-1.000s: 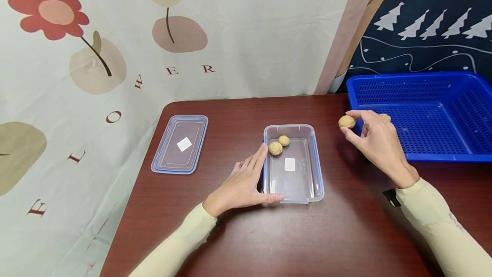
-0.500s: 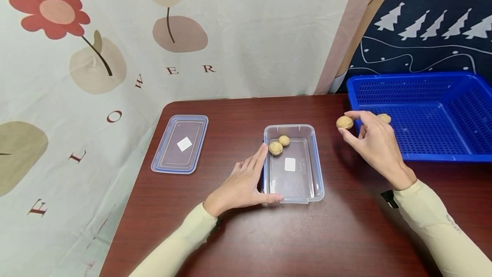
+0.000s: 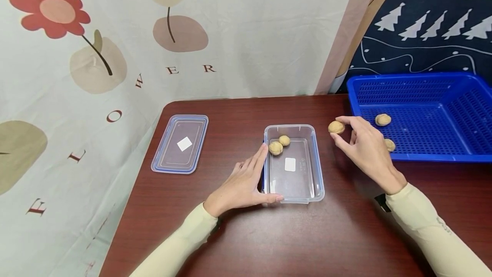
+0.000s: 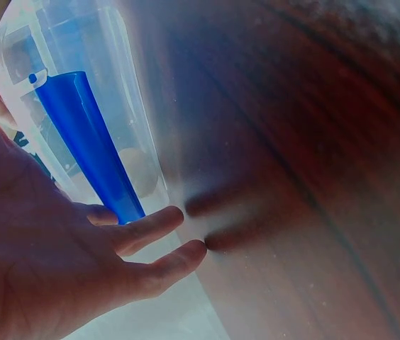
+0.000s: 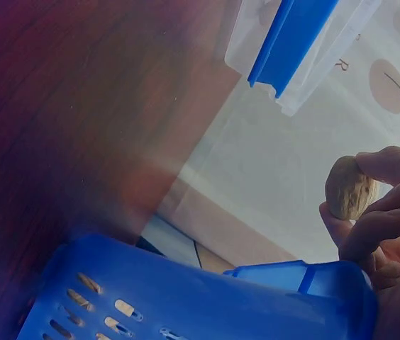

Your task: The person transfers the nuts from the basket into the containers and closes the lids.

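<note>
Between thumb and fingertips my right hand (image 3: 363,146) pinches a walnut (image 3: 336,127), held over the table just left of the blue basket (image 3: 446,157). The right wrist view shows the same walnut (image 5: 349,188) at the fingertips. My left hand (image 3: 242,183) rests against a clear plastic container (image 3: 318,170), its straight fingers along the left side and its thumb over the near rim. A blue clip (image 4: 90,142) on that side shows beside the fingers in the left wrist view. Inside the container, two walnuts (image 3: 275,148) lie at the far left corner.
Two more walnuts (image 3: 382,119) lie in the basket, one partly behind my right hand. A clear lid (image 3: 180,144) with a blue seal lies on the table (image 3: 230,114) at the left. Printed curtains (image 3: 261,33) hang behind the table's far edge.
My right hand has carried the walnut left and slightly nearer, off the basket's edge, uncovering walnuts in the basket. My left hand and the container have stayed put.
</note>
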The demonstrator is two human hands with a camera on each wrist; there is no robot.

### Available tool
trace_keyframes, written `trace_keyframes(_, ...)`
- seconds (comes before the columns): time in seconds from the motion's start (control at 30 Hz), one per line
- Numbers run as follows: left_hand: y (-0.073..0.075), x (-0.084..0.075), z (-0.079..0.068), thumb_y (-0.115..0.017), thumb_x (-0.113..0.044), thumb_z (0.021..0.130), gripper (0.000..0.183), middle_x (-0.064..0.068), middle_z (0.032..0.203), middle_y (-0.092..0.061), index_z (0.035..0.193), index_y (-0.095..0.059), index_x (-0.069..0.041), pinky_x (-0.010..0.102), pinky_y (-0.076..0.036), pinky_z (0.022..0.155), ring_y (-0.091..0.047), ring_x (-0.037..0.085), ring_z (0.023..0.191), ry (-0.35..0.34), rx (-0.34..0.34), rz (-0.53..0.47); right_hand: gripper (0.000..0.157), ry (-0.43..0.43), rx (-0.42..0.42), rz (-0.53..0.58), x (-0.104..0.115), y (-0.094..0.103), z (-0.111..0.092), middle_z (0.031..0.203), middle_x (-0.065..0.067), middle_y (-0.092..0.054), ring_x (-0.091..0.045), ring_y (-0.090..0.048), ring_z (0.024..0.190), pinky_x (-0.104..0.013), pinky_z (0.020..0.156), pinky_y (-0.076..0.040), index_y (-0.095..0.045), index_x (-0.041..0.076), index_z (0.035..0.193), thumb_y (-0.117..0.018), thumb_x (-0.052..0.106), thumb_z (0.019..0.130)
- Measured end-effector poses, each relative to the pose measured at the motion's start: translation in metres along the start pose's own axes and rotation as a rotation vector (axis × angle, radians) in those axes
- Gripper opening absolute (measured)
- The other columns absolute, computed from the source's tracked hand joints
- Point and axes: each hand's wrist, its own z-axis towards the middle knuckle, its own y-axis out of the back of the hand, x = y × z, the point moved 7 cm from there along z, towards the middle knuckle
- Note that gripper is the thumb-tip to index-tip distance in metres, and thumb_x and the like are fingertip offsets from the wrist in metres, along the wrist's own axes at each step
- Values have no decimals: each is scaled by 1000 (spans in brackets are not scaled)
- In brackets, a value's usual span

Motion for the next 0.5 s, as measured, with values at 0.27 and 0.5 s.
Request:
trace_keyframes(0.27,0,-1,0,-70,-87,84,139,-3,183,3,176,6,-16,64,-32,119,-35,38,158,4,3,4,47,20,2,17,7,-4,0,85,-9,-61,-19,-49,70,-38,69,-34,-72,1,131,-91,3,88)
trace_keyframes(0.5,0,0,0,-69,-88,84,139,-2,183,3,176,5,-15,62,-32,119,-35,38,158,-3,-4,6,48,25,-1,18,11,-4,1,88,-7,-61,-16,-48,69,-31,64,-34,-72,3,133,-91,5,88)
